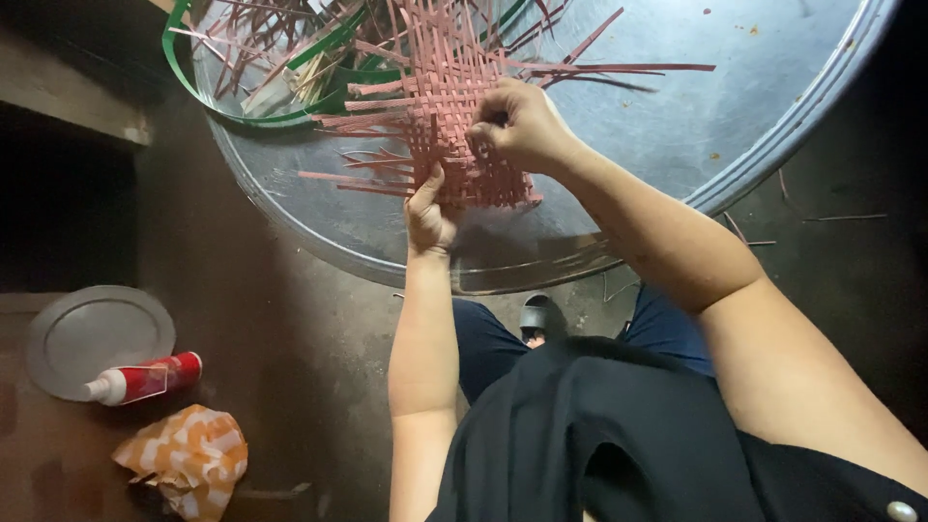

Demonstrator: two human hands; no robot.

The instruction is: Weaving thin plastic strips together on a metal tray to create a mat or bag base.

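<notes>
Hands: left hand (430,215) pressing one pink woven mat (454,126), right hand (517,124) pinching strip; one round metal tray (735,126).

Half-woven mat of reddish-pink strips (454,116), flat on round metal tray (754,126), loose ends splayed outward

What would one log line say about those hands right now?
left hand: steadies pink woven mat | right hand: pinches a strip | under: round metal tray

Left hand (430,208) fingers up, pressing flat; right hand (517,126) fisted, pinching.
</notes>
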